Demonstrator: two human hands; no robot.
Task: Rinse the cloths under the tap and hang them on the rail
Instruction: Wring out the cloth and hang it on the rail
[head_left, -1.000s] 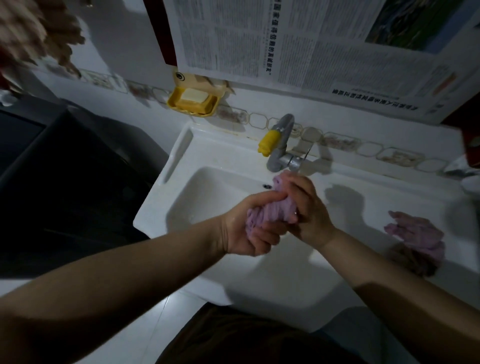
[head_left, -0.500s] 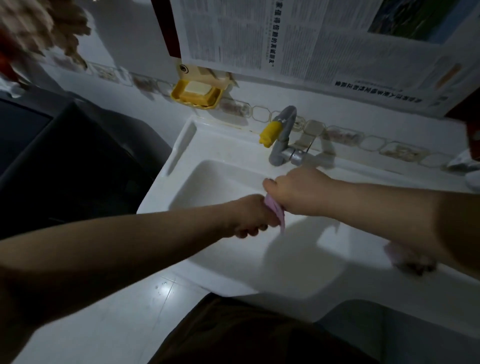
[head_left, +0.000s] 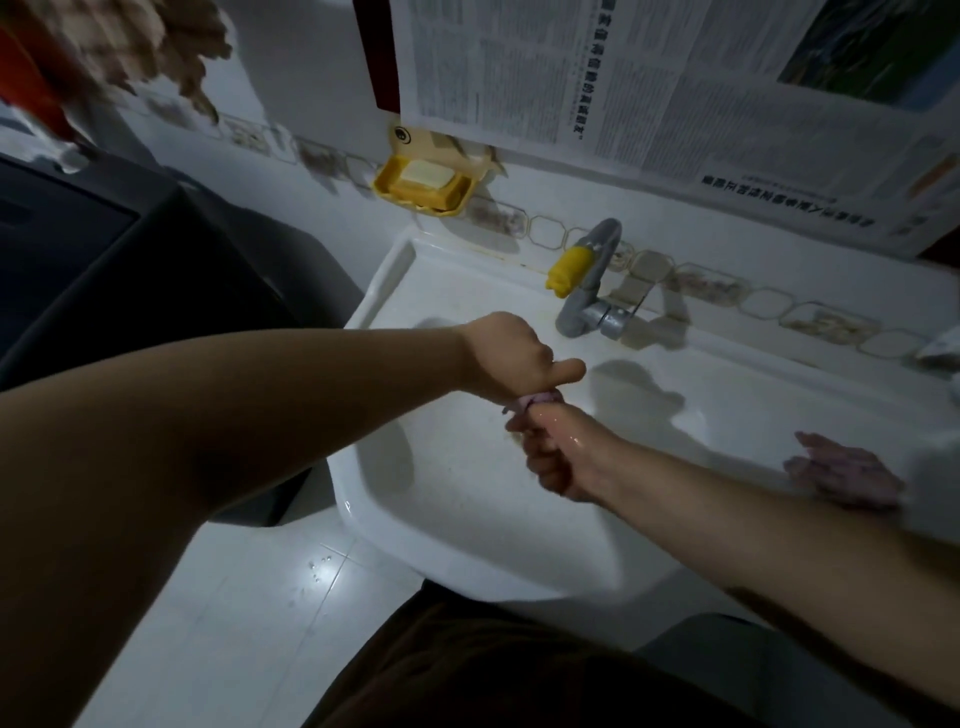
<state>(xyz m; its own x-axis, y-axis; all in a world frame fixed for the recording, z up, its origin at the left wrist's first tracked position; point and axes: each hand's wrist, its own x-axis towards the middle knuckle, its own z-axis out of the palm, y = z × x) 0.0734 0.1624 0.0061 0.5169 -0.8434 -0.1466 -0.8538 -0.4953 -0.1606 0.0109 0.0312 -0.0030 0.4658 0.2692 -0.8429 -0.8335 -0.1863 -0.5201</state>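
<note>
Left hand (head_left: 511, 358) and right hand (head_left: 553, 452) both fisted tight on one twisted pink cloth (head_left: 535, 401) — above the sink (head_left: 467, 499).

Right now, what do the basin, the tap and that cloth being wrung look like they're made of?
Basin: glossy white, probably glazed ceramic, though moulded plastic is possible; highlights gleam along its rim.
Tap: dull grey metal by its sheen, with a yellow nozzle that looks like plastic or rubber.
Cloth: soft pinkish-purple fabric, bunched and twisted between the left hand and right hand; the weave is too dim to tell.
</note>
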